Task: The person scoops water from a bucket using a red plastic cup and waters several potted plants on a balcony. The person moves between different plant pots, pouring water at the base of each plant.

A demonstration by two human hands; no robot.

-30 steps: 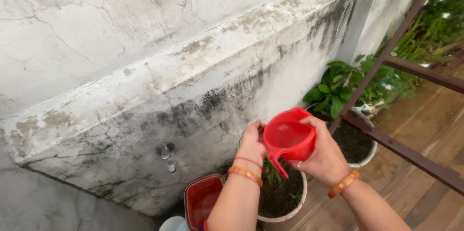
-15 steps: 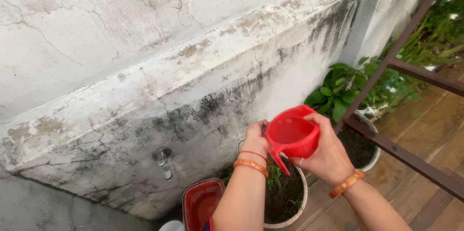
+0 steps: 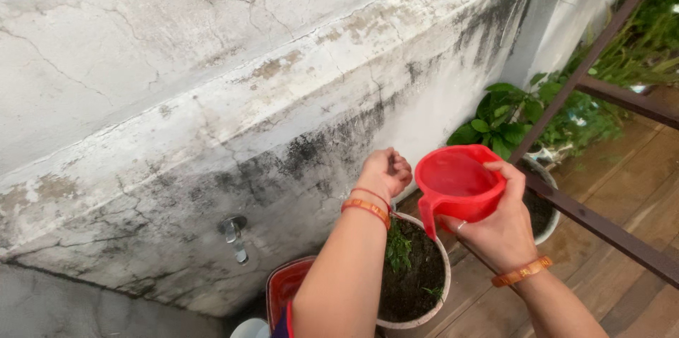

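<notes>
The red cup sits right of the middle of the frame, held up in the air. The right hand wraps around its side, fingers pressed on it. The cup's handle points down toward the wrist. It is tipped a little to the left.

The left hand is just beside the cup, on its left. It is curled into a loose fist and holds nothing.

Right below both hands is a white pot with dark soil and a small green plant.

A red bucket stands lower left of the pot. A small tap sticks out of the cracked wall. Leafy plants grow at the right. No labels or signs show.
</notes>
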